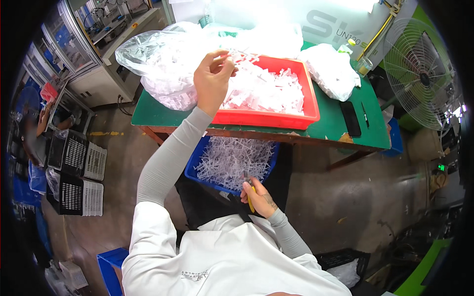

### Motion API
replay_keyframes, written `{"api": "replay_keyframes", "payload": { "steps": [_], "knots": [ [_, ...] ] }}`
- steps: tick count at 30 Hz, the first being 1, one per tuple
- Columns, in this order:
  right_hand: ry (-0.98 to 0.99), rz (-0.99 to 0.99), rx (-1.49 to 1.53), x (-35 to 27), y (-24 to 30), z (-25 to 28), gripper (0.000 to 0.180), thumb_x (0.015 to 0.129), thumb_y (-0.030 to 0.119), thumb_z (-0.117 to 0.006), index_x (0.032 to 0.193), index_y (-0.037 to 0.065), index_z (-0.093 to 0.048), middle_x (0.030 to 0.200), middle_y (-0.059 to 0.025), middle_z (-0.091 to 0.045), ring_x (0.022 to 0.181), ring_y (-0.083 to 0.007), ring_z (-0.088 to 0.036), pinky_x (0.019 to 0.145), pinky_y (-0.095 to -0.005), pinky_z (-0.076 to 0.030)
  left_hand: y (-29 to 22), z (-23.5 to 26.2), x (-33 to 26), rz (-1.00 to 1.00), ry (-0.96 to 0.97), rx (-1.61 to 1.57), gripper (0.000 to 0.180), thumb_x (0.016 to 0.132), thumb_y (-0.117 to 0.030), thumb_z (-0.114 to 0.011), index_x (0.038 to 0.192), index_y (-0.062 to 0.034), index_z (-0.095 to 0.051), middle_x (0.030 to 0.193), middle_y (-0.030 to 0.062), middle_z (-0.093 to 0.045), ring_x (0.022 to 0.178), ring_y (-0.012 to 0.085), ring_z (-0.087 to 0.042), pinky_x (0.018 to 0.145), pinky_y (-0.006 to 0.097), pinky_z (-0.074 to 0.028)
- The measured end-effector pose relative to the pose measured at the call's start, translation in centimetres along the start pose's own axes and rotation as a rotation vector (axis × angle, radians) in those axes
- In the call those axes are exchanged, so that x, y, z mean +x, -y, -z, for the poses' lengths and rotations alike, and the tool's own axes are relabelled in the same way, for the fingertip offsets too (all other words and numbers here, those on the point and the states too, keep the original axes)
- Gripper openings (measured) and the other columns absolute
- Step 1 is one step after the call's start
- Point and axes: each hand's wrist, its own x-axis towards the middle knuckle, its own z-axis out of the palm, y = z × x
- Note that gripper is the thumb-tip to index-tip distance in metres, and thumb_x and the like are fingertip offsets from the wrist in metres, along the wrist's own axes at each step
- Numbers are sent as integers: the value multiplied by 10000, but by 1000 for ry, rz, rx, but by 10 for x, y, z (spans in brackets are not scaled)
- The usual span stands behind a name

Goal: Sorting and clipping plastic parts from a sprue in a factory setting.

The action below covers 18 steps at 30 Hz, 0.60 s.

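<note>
My left hand (213, 79) is raised over the left side of a red tray (266, 119), its fingers closed in a pinch. Whatever they hold cannot be told apart from the bright pieces behind. Small white plastic pieces (276, 93) are heaped in the tray. Lower down, my right hand (258, 198) grips yellow-handled nippers (251, 200), with the jaws pointing up. Just beyond the nippers, a blue bin (228, 189) full of thin, clear-white plastic scraps (234, 158) sits below the table edge.
On the green table (363, 133) lie a large clear bag of white pieces (170, 74), a smaller white bag (330, 69), a black phone (350, 118) and a pen (365, 114). A fan (419, 74) stands right. Crates (74, 195) and another person (37, 128) are left.
</note>
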Motion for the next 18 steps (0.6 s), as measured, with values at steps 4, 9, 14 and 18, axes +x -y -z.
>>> {"api": "replay_keyframes", "payload": {
  "steps": [4, 9, 14, 18],
  "knots": [
    [-117, 185, 90, -10, 37, -4, 368, 1012, 224, -555, 1303, 3, -512, 813, -10, -598, 753, -89, -580, 706, -252, -498, 4, 17, -35, -351, -48, 373, 201, 884, -65, -701, 1074, 3, -699, 946, 120, -723, 792, 115, -685, 677, 240, -538],
    [-143, 368, 129, -8, 75, -2, 304, 1006, 193, -564, 1252, 14, -551, 839, -25, -609, 793, -94, -600, 754, -260, -500, 8, 44, -36, -37, -208, 293, 234, 889, -81, -730, 1085, 39, -689, 920, 91, -718, 732, 93, -656, 625, 207, -515],
    [-131, 390, 141, 2, 90, -4, 316, 1009, 227, -570, 1244, 15, -557, 851, -30, -620, 803, -111, -618, 761, -272, -513, 4, 54, -10, -359, -220, 412, 232, 850, -101, -773, 1052, -2, -715, 924, 98, -736, 762, 139, -693, 664, 245, -558],
    [-122, 406, 163, 10, 94, -4, 299, 1011, 245, -571, 1204, 18, -554, 951, -69, -657, 815, -121, -629, 765, -287, -522, -19, 50, -9, -974, 73, 883, 247, 788, -48, -761, 1032, -86, -741, 1052, 94, -725, 910, 189, -697, 757, 275, -578]
  ]
}}
